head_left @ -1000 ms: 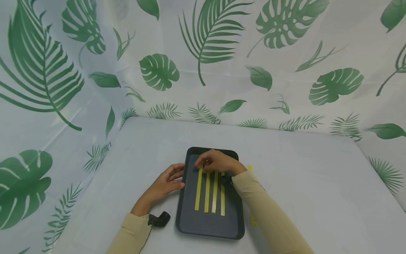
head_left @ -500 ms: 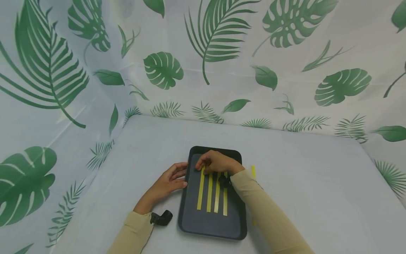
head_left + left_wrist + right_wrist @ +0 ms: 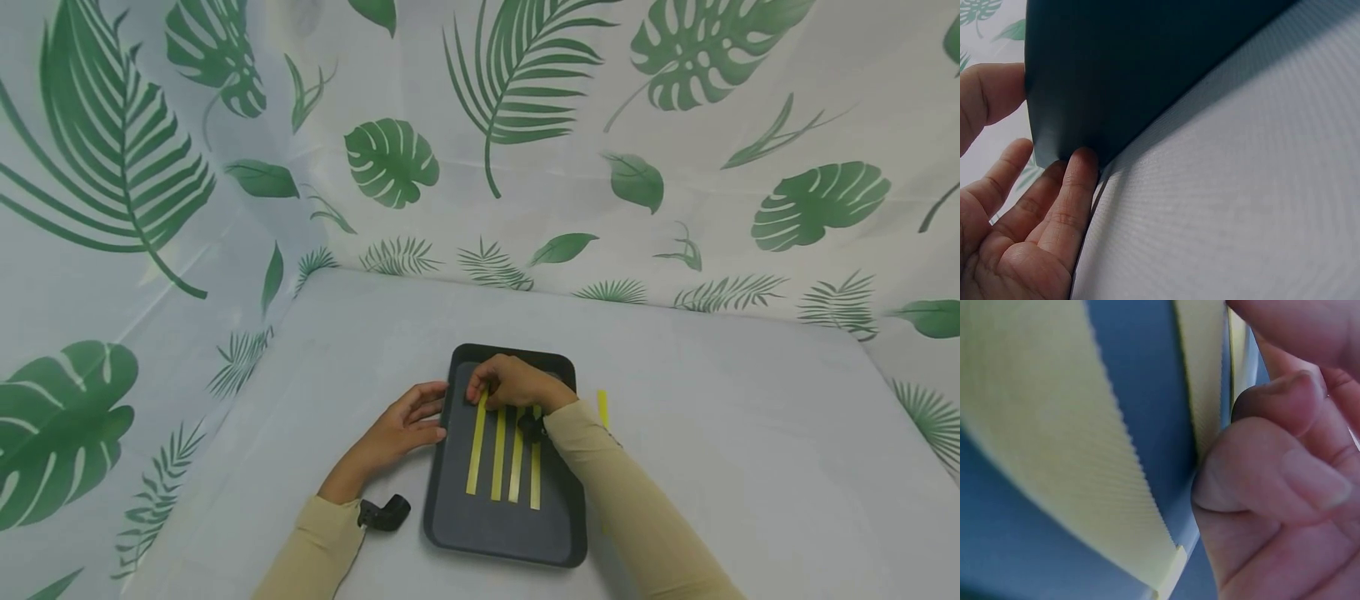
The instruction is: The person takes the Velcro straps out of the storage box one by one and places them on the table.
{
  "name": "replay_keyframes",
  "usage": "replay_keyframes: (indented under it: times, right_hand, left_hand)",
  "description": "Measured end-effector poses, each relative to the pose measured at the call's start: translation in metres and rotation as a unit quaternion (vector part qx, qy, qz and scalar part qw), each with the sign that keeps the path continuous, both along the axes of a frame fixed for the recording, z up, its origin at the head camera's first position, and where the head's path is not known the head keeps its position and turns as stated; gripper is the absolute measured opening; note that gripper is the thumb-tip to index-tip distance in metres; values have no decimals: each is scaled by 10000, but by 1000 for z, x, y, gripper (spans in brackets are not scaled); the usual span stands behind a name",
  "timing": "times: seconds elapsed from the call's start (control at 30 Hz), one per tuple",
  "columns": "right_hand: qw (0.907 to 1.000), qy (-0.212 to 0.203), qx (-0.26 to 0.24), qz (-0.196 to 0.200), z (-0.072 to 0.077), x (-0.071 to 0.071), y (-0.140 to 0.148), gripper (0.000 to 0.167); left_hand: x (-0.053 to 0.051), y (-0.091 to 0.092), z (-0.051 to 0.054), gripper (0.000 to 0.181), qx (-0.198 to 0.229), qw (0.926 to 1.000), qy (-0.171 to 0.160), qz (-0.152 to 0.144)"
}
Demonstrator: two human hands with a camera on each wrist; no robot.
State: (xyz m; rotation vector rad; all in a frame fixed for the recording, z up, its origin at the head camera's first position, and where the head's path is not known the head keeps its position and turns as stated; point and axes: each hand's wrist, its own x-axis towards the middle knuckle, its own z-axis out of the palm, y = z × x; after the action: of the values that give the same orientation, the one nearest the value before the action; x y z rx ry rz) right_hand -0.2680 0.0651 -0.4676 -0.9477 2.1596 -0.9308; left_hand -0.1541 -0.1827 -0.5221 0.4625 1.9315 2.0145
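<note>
A dark grey rectangular tray (image 3: 502,533) lies on the white surface in front of me. Several yellow tape strips (image 3: 498,458) run lengthwise, side by side, across its floor. My right hand (image 3: 517,385) reaches over the tray's far part. Its thumb and fingers pinch the leftmost strip (image 3: 476,458) near its far end. In the right wrist view, the curled thumb (image 3: 1272,469) partly hides the strips. My left hand (image 3: 401,425) rests against the tray's left side with fingers extended. The left wrist view shows its fingertips (image 3: 1082,159) touching the tray's dark outer wall (image 3: 1122,69).
Another yellow strip (image 3: 603,407) lies right of the tray, partly hidden by the right sleeve (image 3: 630,492). Black wrist cameras sit on both wrists, the left one (image 3: 386,512) beside the tray. A leaf-printed cloth (image 3: 540,167) stands behind and to the left.
The whole scene has shifted slightly right in the head view. The right hand's fingers have drawn together at the leftmost strip's far end; the left hand stays on the tray's side.
</note>
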Motion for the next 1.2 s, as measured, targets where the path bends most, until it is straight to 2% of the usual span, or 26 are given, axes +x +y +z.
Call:
replay_keyframes:
  times: [0.63, 0.97, 1.07, 1.2]
  right_hand:
    - [9991, 144, -371, 168, 3, 3, 1, 21]
    - [9950, 442, -835, 327, 12, 7, 9, 19]
    - [9925, 689, -954, 331, 14, 8, 12, 18]
    - [9896, 804, -1166, 247, 18, 11, 15, 16]
  left_hand:
    - [0, 1, 0, 70, 142, 9999, 40, -68]
    - [1, 1, 2, 71, 10, 10000, -94, 5]
    - [1, 2, 2, 71, -22, 9999, -107, 17]
    - [0, 1, 1, 71, -64, 9999, -103, 48]
